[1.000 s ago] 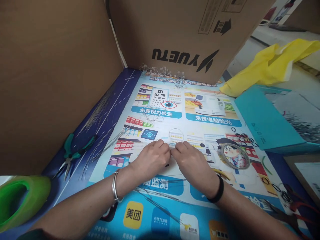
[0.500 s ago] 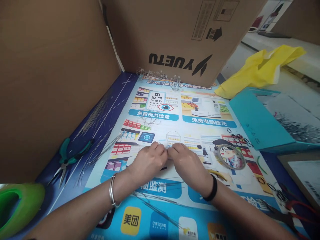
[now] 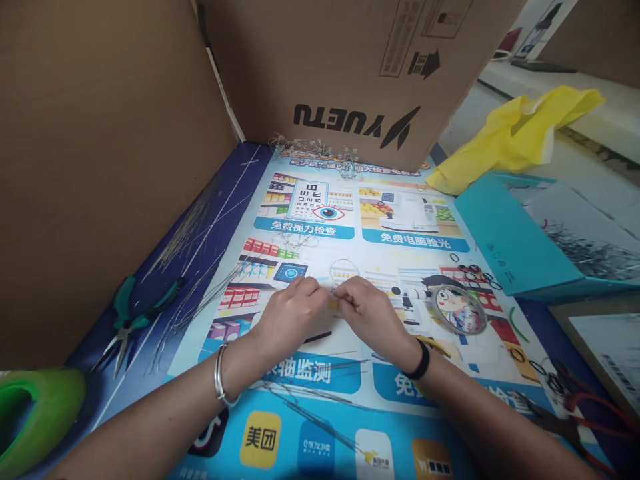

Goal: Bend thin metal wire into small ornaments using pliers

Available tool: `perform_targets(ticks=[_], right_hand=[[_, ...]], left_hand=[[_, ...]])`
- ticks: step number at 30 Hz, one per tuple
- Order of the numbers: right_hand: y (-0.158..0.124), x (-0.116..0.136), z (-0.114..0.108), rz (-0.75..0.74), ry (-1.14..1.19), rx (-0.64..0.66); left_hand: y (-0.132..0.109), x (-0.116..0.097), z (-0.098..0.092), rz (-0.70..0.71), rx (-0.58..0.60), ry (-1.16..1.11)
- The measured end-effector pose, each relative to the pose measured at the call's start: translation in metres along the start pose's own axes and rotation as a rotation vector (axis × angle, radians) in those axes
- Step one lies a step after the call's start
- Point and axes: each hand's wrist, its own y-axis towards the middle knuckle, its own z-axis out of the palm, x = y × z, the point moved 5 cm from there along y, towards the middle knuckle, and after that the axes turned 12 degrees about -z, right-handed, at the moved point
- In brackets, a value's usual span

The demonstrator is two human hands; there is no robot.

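My left hand (image 3: 295, 313) and my right hand (image 3: 373, 313) meet fingertip to fingertip over a printed poster mat (image 3: 400, 227). Both pinch a thin wire piece bent into a small loop (image 3: 344, 270), which sticks out just beyond the fingers. A small yellowish bit shows between the fingertips. The left wrist wears a silver bangle, the right a black band. Loose straight wires (image 3: 310, 390) lie on the mat under my forearms.
Teal-handled pliers (image 3: 131, 317) and a spread of thin wires (image 3: 200, 233) lie at the left. A clear tape roll (image 3: 459, 309) and small black rings (image 3: 473, 273) sit right. A cardboard box (image 3: 360, 73) stands behind, a teal tray (image 3: 505, 247) and yellow cloth (image 3: 520, 137) further right.
The camera has drifted slightly. My hands stay together on the wire loop; the right fingers have shifted a little and a yellowish bit now shows between the fingertips.
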Motion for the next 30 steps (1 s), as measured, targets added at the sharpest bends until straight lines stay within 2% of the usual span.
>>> perform_targets(ticks=[7,11,15,20,26,30], right_hand=[[-0.001,-0.007,-0.001,0.068,0.169,-0.100],[-0.004,-0.012,0.003,0.168,0.341,-0.114],[-0.008,-0.014,0.008,0.240,0.529,-0.133],[-0.010,-0.015,0.013,0.324,0.759,-0.180],[-0.009,-0.011,0.016,0.311,0.950,-0.231],[-0.009,-0.011,0.018,0.311,0.997,-0.248]], left_hand=[[0.004,0.007,0.002,-0.162,0.033,-0.123],[0.006,0.013,0.003,-0.223,-0.023,-0.366],[0.008,0.017,0.003,-0.304,-0.023,-0.589],[0.009,0.019,0.003,-0.453,0.026,-0.773],[0.006,0.020,0.018,-0.606,0.114,-1.094],[0.006,0.018,0.025,-0.676,0.178,-1.302]])
